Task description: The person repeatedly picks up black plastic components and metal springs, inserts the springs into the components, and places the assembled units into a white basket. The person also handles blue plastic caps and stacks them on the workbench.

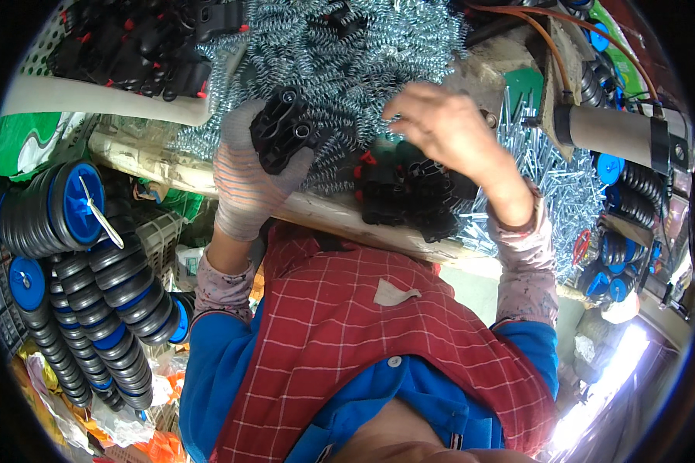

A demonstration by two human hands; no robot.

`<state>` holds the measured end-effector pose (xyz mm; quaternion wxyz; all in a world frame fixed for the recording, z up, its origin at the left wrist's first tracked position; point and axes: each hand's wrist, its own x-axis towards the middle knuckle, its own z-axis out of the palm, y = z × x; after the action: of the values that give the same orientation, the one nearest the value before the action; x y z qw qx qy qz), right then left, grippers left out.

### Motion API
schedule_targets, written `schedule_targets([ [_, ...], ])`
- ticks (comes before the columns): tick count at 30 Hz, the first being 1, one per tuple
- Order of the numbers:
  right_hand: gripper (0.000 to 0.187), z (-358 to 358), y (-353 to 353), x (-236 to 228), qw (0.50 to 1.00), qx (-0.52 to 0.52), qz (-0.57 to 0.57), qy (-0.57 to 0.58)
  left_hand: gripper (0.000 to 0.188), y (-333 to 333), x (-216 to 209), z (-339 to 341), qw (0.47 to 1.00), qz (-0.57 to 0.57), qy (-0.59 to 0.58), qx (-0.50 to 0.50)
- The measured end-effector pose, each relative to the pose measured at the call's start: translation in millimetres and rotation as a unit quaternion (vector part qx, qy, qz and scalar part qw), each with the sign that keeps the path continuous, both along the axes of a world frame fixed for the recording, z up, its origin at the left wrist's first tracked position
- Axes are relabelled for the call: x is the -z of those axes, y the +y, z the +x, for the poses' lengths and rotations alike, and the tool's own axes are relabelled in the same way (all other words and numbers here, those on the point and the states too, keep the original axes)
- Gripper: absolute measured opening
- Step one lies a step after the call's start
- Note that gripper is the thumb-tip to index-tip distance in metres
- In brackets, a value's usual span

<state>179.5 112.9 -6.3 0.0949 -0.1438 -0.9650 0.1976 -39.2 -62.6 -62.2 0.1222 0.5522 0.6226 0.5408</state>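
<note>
My left hand [249, 174], in a striped knit glove, is closed round a black plastic housing [283, 130] with round holes facing up. My right hand [449, 127] is bare and hovers just right of it, above the bench. Its fingers are curled together; what they hold, if anything, is too small to make out. Beneath that hand lies a cluster of black plastic parts [409, 193], one with a red tab. Behind both hands spreads a heap of silvery coil springs [316, 62].
At the back left, a white crate [123, 99] holds black parts with red tabs. Long metal pins [552, 181] are piled at the right, beside a grey cylinder [614, 137] on a bracket. Stacks of black wheels with blue hubs [85, 204] stand left; more wheels are at far right.
</note>
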Motion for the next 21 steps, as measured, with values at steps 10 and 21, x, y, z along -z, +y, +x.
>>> schedule_targets([
  [10, 0.033, -16.4, 6.3, 50.1, 0.961, -0.147, 0.206, -0.114, 0.075, -9.3, 9.8, 10.5, 0.998, -0.011, -0.046, 0.042],
  [21, 0.032, -18.2, 40.2, 33.3, 0.991, 0.118, 0.003, 0.067, 0.062, 18.8, -7.4, 34.6, 0.984, -0.087, 0.006, 0.153],
])
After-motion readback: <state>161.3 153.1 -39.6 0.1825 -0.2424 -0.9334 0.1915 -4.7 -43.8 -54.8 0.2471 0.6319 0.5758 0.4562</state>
